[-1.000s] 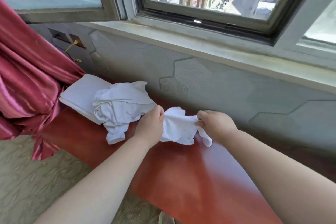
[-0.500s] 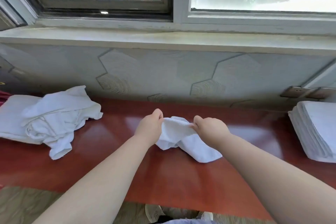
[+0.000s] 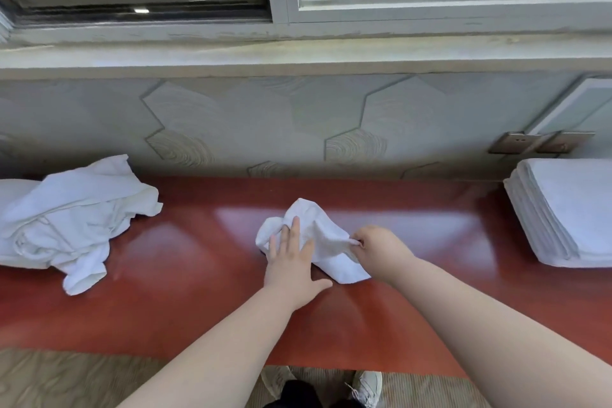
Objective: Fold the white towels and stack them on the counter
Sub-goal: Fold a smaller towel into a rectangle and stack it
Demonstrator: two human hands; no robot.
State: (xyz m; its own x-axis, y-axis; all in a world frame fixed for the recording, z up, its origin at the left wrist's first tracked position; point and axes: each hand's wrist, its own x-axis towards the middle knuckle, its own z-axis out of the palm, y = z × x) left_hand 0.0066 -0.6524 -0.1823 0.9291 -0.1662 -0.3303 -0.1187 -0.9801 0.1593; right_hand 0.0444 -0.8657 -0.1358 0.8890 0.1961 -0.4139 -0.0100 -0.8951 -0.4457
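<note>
A small crumpled white towel (image 3: 326, 238) lies on the red counter (image 3: 198, 291) in the middle of the view. My left hand (image 3: 293, 262) lies flat on the towel's left part with straight, spread fingers. My right hand (image 3: 377, 250) pinches the towel's right edge between thumb and fingers. A heap of unfolded white towels (image 3: 69, 222) sits at the counter's left end. A neat stack of folded white towels (image 3: 569, 212) stands at the right end.
A grey patterned wall (image 3: 265, 122) and a window sill (image 3: 298, 53) rise directly behind the counter. Wall sockets (image 3: 536, 142) sit above the folded stack. The counter's front edge runs just above my shoe (image 3: 367, 387) and the carpet.
The view swung right, bringing the folded stack into sight. The towel came down onto the counter. My left hand let go of it and now lies flat on top.
</note>
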